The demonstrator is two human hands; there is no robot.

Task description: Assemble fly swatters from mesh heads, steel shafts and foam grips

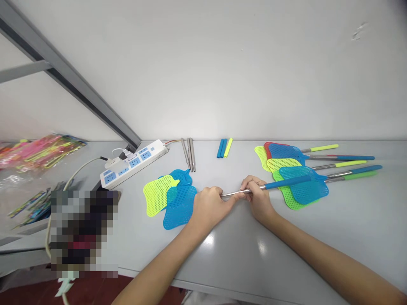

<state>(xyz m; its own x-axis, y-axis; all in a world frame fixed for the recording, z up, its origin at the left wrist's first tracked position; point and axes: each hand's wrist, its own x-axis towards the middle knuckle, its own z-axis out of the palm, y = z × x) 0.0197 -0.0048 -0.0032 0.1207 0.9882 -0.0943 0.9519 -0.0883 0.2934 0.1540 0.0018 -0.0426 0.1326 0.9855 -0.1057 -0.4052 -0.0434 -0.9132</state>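
A fly swatter's metal rod [235, 192] with a blue grip [288, 182] spans my two hands over the table. My left hand [211, 207] is closed around the rod's left end, against a blue mesh swatter head [180, 207]; the joint between them is hidden by my fingers. My right hand [258, 199] is closed on the rod just left of the blue grip. Beside my left hand lie a yellow mesh head [159, 194] and another blue head [183, 177]. The held grip reaches over a pile of swatters with blue, red, yellow and green heads [310, 186].
Several bare metal rods [190, 154] lie near the wall, with two blue sleeves and one yellow sleeve [228, 148] to their right. A white power strip [135, 163] with plugged-in cords stands left. Bagged colourful items [44, 152] lie far left, by a metal frame post [73, 76].
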